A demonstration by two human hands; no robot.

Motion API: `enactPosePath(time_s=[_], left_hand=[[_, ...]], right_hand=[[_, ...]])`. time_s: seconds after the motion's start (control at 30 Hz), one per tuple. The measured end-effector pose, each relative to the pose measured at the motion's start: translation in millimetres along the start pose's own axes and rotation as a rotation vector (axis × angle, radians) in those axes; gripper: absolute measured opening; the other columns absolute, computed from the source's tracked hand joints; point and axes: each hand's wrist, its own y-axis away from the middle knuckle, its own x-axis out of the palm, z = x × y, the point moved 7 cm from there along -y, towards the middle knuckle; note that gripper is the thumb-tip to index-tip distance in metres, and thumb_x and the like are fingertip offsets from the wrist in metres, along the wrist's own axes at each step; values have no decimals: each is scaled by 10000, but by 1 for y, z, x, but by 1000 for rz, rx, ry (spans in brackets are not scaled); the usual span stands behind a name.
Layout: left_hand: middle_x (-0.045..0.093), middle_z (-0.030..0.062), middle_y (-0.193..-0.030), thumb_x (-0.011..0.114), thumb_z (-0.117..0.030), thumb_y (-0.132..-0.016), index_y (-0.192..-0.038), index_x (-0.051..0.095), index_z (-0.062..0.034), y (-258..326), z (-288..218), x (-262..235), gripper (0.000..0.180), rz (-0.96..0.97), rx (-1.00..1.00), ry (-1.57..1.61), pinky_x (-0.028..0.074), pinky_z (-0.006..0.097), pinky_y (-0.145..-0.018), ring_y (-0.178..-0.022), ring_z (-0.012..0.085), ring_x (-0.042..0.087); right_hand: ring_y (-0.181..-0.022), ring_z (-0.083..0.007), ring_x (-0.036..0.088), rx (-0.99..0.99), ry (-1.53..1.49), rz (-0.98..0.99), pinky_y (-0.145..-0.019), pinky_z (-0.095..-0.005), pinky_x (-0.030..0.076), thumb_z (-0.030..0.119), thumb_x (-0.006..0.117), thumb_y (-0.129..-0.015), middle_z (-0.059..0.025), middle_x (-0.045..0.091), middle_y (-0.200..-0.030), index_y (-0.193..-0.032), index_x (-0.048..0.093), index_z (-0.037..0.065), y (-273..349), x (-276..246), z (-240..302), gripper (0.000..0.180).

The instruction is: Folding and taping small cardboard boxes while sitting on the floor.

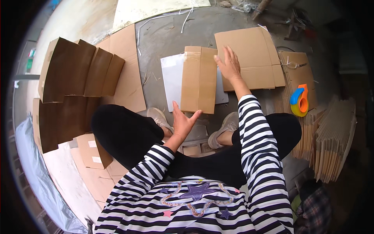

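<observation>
A folded brown cardboard box [198, 80] lies flat on the concrete floor in front of my feet, partly over a white sheet [171, 80]. My left hand [183, 121] is open with fingers apart, its fingertips touching the box's near edge. My right hand [229, 64] is open too, spread at the box's far right corner and resting over a flattened cardboard sheet [253, 58]. Neither hand grips anything.
Several assembled open boxes [80, 72] stand stacked at the left. A yellow and orange tape dispenser [300, 100] sits on stacks of flat cardboard [335, 136] at the right. Loose white strapping lies on the floor [163, 37] beyond.
</observation>
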Motion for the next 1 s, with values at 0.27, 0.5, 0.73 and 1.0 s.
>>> enactPosePath(time_s=[0.27,0.5,0.73,1.0], left_hand=[[494,208,-1172,732,-324,-736,-1268,319,82,-21,48,-10,786,-134,-236,431,445,344,-856,-1039,285,521],[550,158,-1148,366,-359,-956,-1181,482,56,-116,80,-53,486,-251,-266,947,361,302,-957,-1115,203,499],[531,113,-1215,279,-563,-919,-1246,481,3,-119,81,-32,684,17,-440,765,328,285,-963,-1124,207,476],[598,60,-1040,425,-435,-931,-1143,546,7,-134,58,-34,505,177,-241,618,382,244,-859,-964,123,518]], right_hand=[[-1150,-288,464,147,5,383,-935,-401,383,539,515,-809,-151,481,-1251,-1221,470,53,-16,26,15,639],[-960,-353,574,342,28,441,-828,-416,433,572,505,-798,-206,614,-997,-1103,538,11,61,-5,2,639],[-1105,-321,504,423,-95,526,-931,-369,375,502,416,-890,-228,535,-1167,-1230,443,-24,81,11,-3,627],[-1267,-198,320,754,-1185,80,-1035,-305,269,415,355,-950,-105,338,-1383,-1348,304,-20,132,51,-34,592]])
